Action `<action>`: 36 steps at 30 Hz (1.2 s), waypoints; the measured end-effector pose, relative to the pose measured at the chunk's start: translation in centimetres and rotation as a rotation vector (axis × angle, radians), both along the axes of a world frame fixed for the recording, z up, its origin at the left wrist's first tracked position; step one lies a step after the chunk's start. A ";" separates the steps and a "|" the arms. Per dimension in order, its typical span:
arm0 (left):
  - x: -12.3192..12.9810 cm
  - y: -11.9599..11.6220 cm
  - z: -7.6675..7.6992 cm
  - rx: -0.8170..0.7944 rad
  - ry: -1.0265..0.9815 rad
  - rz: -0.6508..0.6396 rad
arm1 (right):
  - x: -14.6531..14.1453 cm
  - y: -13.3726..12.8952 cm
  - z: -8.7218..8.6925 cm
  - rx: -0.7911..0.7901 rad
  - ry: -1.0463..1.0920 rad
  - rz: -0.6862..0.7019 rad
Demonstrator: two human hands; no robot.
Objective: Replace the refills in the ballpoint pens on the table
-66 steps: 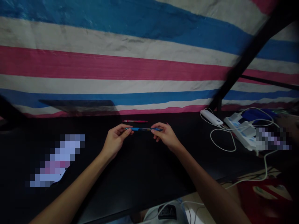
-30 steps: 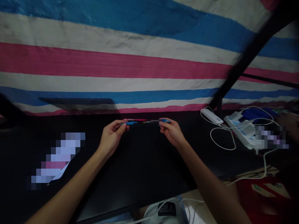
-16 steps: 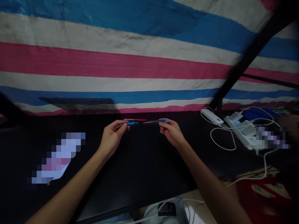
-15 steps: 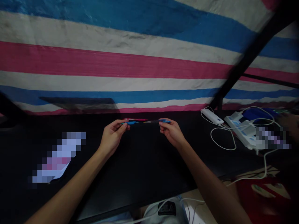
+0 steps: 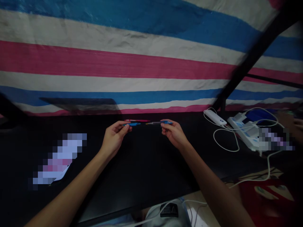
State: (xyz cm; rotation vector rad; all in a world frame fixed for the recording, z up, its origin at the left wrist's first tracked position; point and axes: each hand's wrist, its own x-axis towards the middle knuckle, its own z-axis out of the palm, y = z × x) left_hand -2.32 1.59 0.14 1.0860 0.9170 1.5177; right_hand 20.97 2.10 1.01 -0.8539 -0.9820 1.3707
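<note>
At the table's far side, my left hand point(image 5: 115, 137) pinches a blue pen piece point(image 5: 134, 124) between thumb and fingertips. Opposite it, my right hand point(image 5: 174, 134) is closed on the blue end of a pen point(image 5: 167, 122). A slim, pale section with a small yellowish tip points from this pen toward the left piece. The two parts lie nearly in line, with their ends very near each other; I cannot tell whether they touch. A red pen point(image 5: 139, 120) lies just behind them, partly hidden by my left fingers.
A phone-like object point(image 5: 62, 175), its face blurred out, lies left on the black table point(image 5: 142, 176). At right are a white power strip point(image 5: 243, 134), a white device point(image 5: 215, 117), looping cables and another person's hand point(image 5: 298, 123). Striped sheeting point(image 5: 142, 63) hangs behind.
Both my hands stay almost still; the ends of the two pen parts look slightly nearer each other. The other person's hand at the right edge has shifted.
</note>
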 end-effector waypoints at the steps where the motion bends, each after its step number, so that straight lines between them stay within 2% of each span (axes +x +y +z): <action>1: 0.0 0.0 0.0 -0.002 0.003 -0.002 | 0.0 0.0 0.0 0.005 -0.003 0.007; 11: 0.1 -0.3 0.0 -0.010 0.053 -0.032 | -0.5 -0.3 0.0 0.003 0.004 0.088; 15: 0.5 -0.6 0.1 0.011 0.157 -0.078 | -0.8 -0.4 -0.4 0.017 -0.077 0.122; 20: 0.4 -0.6 -0.2 0.063 0.292 -0.060 | -0.9 -0.4 -0.8 0.027 -0.138 0.083; 28: 0.5 -0.6 -0.1 0.020 0.243 -0.102 | -1.0 -0.3 -0.7 0.000 -0.018 0.106; 32: 0.5 -0.6 -0.3 0.000 0.255 -0.142 | -1.1 -0.2 -1.0 -0.005 -0.011 0.105; 36: 0.4 -0.5 -0.4 0.005 0.294 -0.126 | -1.1 -0.3 -1.2 -0.004 -0.035 0.124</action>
